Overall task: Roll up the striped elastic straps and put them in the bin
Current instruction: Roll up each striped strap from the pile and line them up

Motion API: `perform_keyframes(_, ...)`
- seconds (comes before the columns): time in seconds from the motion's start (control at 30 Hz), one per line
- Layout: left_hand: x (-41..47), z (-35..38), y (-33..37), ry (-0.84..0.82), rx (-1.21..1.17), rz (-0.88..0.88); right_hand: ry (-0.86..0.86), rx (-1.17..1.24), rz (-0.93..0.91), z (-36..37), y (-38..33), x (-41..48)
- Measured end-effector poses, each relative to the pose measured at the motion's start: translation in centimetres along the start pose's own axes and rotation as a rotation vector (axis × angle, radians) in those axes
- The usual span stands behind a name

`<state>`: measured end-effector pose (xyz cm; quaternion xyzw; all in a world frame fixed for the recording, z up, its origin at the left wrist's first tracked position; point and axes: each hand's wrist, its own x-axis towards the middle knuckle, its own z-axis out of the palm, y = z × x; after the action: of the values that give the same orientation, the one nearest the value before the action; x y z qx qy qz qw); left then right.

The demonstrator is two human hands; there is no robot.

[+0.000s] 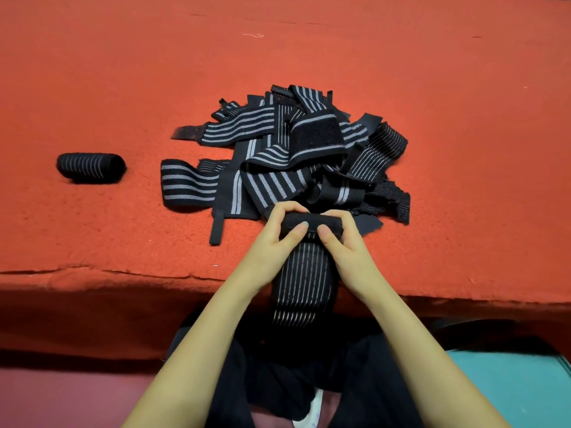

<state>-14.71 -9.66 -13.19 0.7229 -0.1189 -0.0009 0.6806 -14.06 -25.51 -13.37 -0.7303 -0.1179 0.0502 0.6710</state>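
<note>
A black strap with thin grey stripes runs from the table's front edge up to my hands, its far end curled into a small roll. My left hand and my right hand both grip that roll, thumbs on top and fingers behind it. Just beyond lies a loose pile of black-and-grey striped straps. One finished rolled strap lies alone at the left. No bin is in view.
The work surface is a red felt-covered table whose front edge runs across the frame near my forearms. A teal object sits low at the right, below table level. My dark clothing fills the bottom centre.
</note>
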Motion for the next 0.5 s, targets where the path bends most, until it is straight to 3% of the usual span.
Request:
perform_keyframes(0.17,0.50,0.10,0.40,0.069,0.034,-0.067,-0.036,-0.077,-0.061,-0.13,-0.29,-0.22)
perform_keyframes(0.37,-0.03,-0.05,-0.06,0.072,0.031,0.038,0.046,0.007,-0.021,0.39,-0.35,0.00)
perform_keyframes(0.5,0.04,-0.08,0.13,0.052,-0.032,0.001,0.043,0.055,0.021,0.51,-0.18,0.17)
